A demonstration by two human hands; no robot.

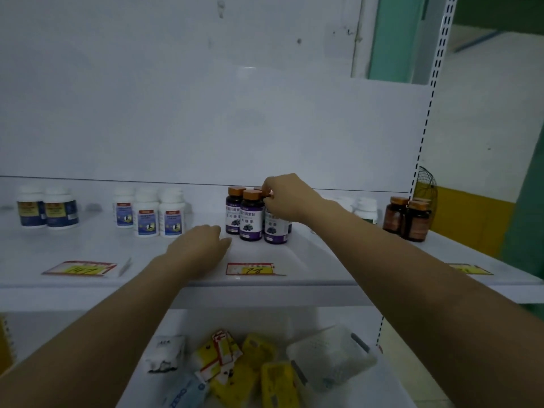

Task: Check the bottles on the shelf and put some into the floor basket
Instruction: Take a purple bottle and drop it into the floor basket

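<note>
The purple bottles (253, 214) stand in a tight cluster just right of the frame's centre, upright on the white shelf (294, 254), their long axes vertical and their orange caps up. The rightmost front bottle (276, 228) is the one in play — its cap is hidden under the right hand (284, 198), which comes in from the lower right and sits directly on top of it. The fingers (269, 191) curl down around the cap and look closed on it, though the cap itself is covered, so how firm the hold is cannot be told. Since the grip is above and the bottle's axis runs straight down from it, the likely next move is a plain lift upward, clear of the two neighbours it touches on its left.

The left hand (203, 241) lies lower and to the left, palm down on the shelf just beside the cluster, fingers loosely spread and holding nothing — near, but not the hand in charge.

A price tag (250, 269) sits at the shelf edge below the cluster. White bottles (159, 216) stand well apart at centre left, brown bottles (409, 216) at the right. No floor basket can be picked out; only a lower shelf with yellow packets (250, 369) shows at the bottom.
</note>
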